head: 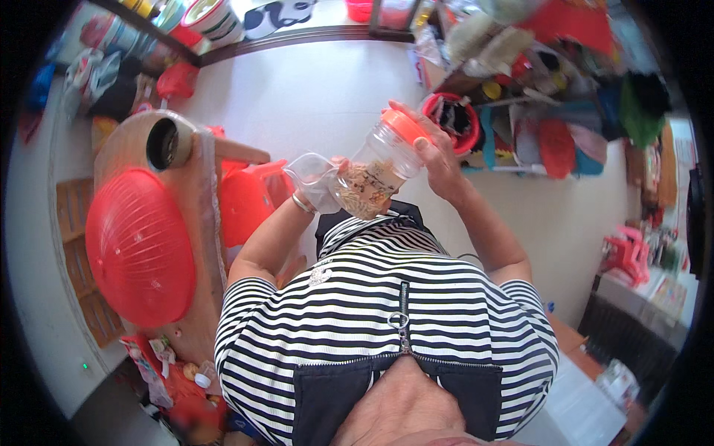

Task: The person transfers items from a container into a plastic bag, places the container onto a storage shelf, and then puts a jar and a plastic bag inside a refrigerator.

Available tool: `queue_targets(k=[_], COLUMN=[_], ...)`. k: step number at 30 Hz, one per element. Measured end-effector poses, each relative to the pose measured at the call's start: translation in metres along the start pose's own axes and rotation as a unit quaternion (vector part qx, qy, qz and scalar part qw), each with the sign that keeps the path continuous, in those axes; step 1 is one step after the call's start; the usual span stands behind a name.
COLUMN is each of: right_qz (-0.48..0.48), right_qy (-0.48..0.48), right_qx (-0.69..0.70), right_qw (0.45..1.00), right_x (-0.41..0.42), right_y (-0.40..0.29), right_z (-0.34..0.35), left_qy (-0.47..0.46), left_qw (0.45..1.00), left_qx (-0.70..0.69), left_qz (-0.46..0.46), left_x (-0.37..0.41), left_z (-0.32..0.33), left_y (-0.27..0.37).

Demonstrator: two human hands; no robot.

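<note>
A clear plastic jar [394, 146] with an orange screw lid [406, 127] is tilted in front of my chest, lid end up and to the right. My right hand [440, 159] grips it around the lid, thumb on the rim. Pale dried pieces [362, 192] fill the lower end; whether they lie in the jar or in plastic around it I cannot tell. My left hand [341, 163] supports this lower end, mostly hidden behind it. A clear, flexible plastic piece [312, 173], perhaps a bag's mouth, spreads over my left palm and wrist.
To my left, a wooden table [192, 267] carries a red mesh-like dome cover [139, 248] and an open cylindrical container [170, 144]. A red plastic chair [245, 200] stands beside it. Ahead right are a red bucket [474, 136] and cluttered shelves [535, 106].
</note>
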State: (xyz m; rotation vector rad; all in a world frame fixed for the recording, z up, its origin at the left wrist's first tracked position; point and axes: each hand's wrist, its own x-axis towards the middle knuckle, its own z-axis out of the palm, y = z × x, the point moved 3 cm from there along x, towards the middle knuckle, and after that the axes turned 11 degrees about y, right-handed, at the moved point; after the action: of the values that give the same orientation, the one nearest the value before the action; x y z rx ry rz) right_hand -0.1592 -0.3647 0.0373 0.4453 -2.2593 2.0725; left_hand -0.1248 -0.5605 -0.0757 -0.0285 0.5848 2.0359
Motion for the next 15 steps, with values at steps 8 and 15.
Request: queue_targets(k=[8,15], right_qz=[-0.062,-0.037], right_qy=[0.147,0.211], right_qx=[0.001,0.087], right_qw=[0.987,0.973], right_x=[-0.131,-0.187], right_y=[-0.016,-0.028], right_z=[-0.136,-0.216], left_qy=[-0.12,-0.186], left_qw=[0.976,0.922], left_qx=[-0.082,-0.184], left_qz=[-0.163,-0.287], left_x=[0.1,0.167], left_z=[0.095,0.162], left_y=[-0.116,-0.151])
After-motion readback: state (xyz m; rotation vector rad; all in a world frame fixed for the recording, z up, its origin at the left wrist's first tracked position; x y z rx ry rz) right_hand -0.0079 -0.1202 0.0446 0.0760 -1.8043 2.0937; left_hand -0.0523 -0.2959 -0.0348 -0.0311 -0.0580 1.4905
